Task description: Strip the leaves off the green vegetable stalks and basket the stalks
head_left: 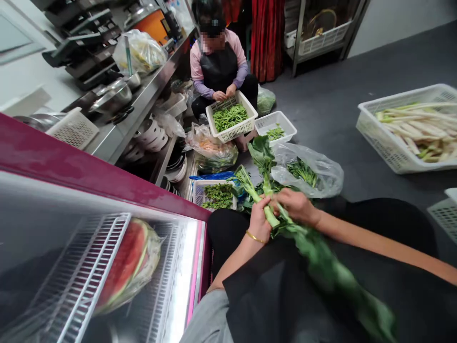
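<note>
Left hand: fingers are wrapping closed around the thick green stalk, near its cut end.
Right hand: fingers are bunching almost together, pinching the stem end of the long leaf; blurred, cannot tell how tightly.
Stalk: is slanting above the lap, cut end toward the body, other end pointing away.
Long leaf: is trailing from the right hand across the dark apron; lower part blurred.
Leafy top: is standing up just beyond both hands; cannot tell what it is joined to.
Step in hand: probably leaf is being stripped off stalk.
Next move calls for: likely firm left grip, right pinch pulling along the stem, no snapping.
Clear bag: is lying open beyond the right hand, holding greens.
White basket: is sitting left of the hands, holding leafy pieces.
Co-worker: is handling green beans, well apart.
</note>
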A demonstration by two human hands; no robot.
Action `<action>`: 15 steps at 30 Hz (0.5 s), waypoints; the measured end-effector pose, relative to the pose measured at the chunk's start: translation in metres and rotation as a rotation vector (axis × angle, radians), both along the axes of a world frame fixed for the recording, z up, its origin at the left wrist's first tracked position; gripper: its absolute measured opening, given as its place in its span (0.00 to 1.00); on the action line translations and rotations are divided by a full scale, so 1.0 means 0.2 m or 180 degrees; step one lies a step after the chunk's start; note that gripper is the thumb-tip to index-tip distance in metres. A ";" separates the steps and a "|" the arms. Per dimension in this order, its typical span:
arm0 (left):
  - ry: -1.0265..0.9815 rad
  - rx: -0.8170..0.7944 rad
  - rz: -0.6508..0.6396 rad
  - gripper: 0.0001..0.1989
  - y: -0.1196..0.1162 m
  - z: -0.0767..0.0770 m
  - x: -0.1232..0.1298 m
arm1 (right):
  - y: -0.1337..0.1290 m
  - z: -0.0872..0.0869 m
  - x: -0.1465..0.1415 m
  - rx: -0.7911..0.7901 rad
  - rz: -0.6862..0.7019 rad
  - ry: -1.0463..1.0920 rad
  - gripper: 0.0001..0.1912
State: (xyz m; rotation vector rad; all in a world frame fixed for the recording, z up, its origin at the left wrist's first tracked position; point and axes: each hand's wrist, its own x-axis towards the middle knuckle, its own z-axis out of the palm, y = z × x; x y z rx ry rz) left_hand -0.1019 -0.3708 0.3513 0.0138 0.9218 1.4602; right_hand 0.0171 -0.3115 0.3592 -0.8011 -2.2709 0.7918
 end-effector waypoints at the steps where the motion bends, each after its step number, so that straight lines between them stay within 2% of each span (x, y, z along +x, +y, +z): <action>1: 0.0036 -0.0067 0.0074 0.17 0.01 -0.01 0.00 | -0.03 -0.01 0.02 -0.0091 0.0086 -0.0006 0.16; 4: 0.0692 -0.0099 0.0196 0.17 0.00 -0.04 0.01 | 0.00 0.02 0.07 -0.0436 -0.0032 0.0033 0.17; 7: 0.1846 0.0100 0.0552 0.19 -0.04 -0.04 0.04 | 0.15 0.11 0.04 -0.0733 -0.0299 -0.0076 0.21; 9: 0.2261 0.0253 0.0696 0.19 -0.06 -0.04 0.06 | 0.25 0.15 -0.02 -0.1041 -0.0375 -0.0258 0.23; 11: 0.2060 0.0265 0.0611 0.21 -0.06 -0.03 0.06 | 0.29 0.16 -0.07 -0.1142 -0.0486 -0.0226 0.23; 15: 0.0509 -0.0084 -0.0016 0.18 -0.02 -0.02 -0.01 | 0.16 0.06 -0.07 -0.1093 -0.0422 0.0239 0.17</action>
